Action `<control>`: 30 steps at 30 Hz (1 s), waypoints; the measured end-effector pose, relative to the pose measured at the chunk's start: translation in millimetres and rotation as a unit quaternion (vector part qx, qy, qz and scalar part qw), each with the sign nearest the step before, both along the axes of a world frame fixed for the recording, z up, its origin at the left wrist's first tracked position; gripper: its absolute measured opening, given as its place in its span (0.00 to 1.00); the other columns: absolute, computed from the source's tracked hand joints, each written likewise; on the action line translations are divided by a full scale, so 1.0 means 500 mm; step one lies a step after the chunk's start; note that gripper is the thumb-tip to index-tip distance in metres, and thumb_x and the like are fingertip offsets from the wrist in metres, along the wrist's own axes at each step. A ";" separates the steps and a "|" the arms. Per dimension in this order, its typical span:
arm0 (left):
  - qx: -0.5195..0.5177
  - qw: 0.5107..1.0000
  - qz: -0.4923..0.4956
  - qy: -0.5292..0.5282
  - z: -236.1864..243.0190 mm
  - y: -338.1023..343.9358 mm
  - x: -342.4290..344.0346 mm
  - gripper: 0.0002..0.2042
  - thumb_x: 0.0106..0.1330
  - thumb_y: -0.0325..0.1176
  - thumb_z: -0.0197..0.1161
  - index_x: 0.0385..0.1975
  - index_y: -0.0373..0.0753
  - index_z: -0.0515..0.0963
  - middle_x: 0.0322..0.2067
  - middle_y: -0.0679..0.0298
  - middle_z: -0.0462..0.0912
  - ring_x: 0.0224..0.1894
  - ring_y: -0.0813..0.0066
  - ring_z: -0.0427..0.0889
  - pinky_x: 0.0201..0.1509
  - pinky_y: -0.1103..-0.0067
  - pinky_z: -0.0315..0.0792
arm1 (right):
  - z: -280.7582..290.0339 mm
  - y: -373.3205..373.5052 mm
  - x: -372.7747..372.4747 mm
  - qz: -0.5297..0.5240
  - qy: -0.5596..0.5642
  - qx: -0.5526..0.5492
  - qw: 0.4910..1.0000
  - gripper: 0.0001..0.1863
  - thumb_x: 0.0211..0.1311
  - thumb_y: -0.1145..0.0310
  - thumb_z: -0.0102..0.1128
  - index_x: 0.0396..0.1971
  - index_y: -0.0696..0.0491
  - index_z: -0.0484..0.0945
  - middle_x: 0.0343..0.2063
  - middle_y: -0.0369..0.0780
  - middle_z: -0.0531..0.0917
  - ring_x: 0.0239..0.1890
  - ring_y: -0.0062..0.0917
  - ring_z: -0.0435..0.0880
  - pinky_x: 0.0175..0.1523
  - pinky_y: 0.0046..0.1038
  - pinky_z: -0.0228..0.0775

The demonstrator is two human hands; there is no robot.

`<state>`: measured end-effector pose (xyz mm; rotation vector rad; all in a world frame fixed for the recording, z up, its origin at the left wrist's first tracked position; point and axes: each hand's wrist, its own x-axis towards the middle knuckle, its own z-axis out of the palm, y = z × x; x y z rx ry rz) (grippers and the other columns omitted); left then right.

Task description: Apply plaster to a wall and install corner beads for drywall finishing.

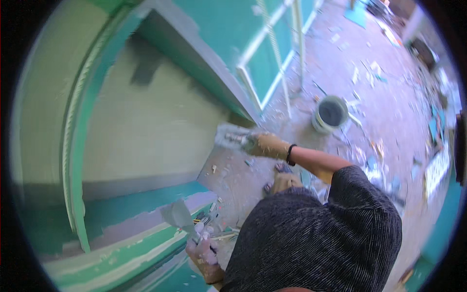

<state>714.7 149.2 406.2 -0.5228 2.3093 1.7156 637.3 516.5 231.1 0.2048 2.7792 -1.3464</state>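
Observation:
My left hand point(203, 253), smeared with grey filler, grips the handle of a putty knife point(181, 215). Its blade lies against the teal band at the bottom of the wall point(146, 214), on a patch of fresh grey filler. My right hand point(266, 144), with a black band on the wrist, holds a wide flat trowel point(229, 136) loaded with grey filler, out over the floor near the wall's corner. My dark ribbed shirt hides both upper arms.
A pale bucket point(331, 113) with dark contents stands on the dusty floor beyond my right hand. Ladder legs point(292, 58) rise beside a teal wall. Scraps and debris litter the floor point(389, 112). My foot point(284, 180) shows below the trowel.

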 end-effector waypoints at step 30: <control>-0.130 0.801 -0.581 -0.063 -1.010 1.106 -0.183 0.13 0.62 0.34 0.73 0.44 0.36 0.85 0.31 0.63 0.89 0.28 0.79 0.86 0.31 0.77 0.79 | -0.870 0.746 0.371 -0.570 -0.266 -0.150 0.763 0.32 0.60 0.53 0.64 0.63 0.51 0.79 0.51 0.52 0.87 0.55 0.42 0.86 0.61 0.36 0.74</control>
